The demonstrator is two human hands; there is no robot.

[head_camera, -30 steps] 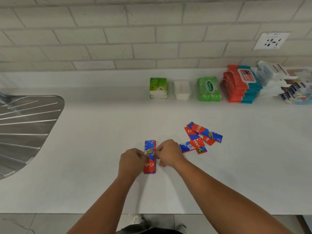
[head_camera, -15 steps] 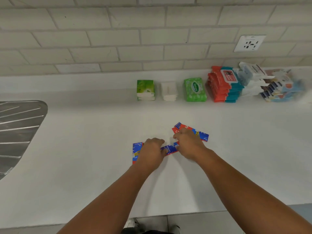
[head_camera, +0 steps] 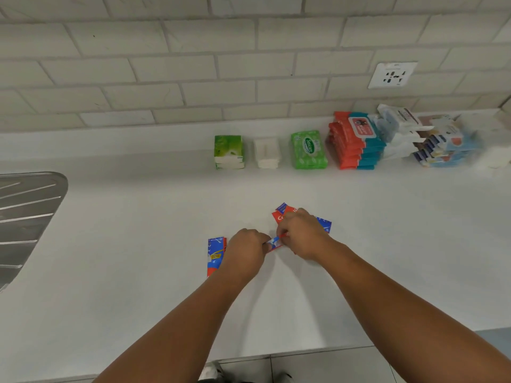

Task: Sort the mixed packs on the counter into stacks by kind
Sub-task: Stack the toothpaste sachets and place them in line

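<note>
Done with the toothpaste sachet stack (head_camera: 215, 255) as of a second ago. Had both hands squaring it up back then; now left lying flat and untouched, closer to the front edge of the counter (head_camera: 138, 286) than the back, roughly midway along, just left of the left hand.

Went straight over to the loose sachets (head_camera: 324, 224), a little further right and further back. Now got one single sachet (head_camera: 275, 242) pinched from both ends: left hand (head_camera: 246, 250) curled, fingertips on its left end, and right hand (head_camera: 301, 233) curled over the other end, knuckles up. Maybe lifted slightly off the surface, maybe not, can't tell. Also hiding most of the loose pile under that right hand, so no counting the remainder. At least two, going by the red and blue corners poking out.

Meaning for the job: probably one more about to join the stack on the left, then only a few to go.

Looks already sorted along the back edge: green tissue packs (head_camera: 229, 152), white packs (head_camera: 266, 153), green wipes (head_camera: 309, 150), red-and-teal wipes stack (head_camera: 354, 145), plus more piles toward the back right corner, too blurry to name.

Worth minding slippery foil sliding off when set on top.
</note>
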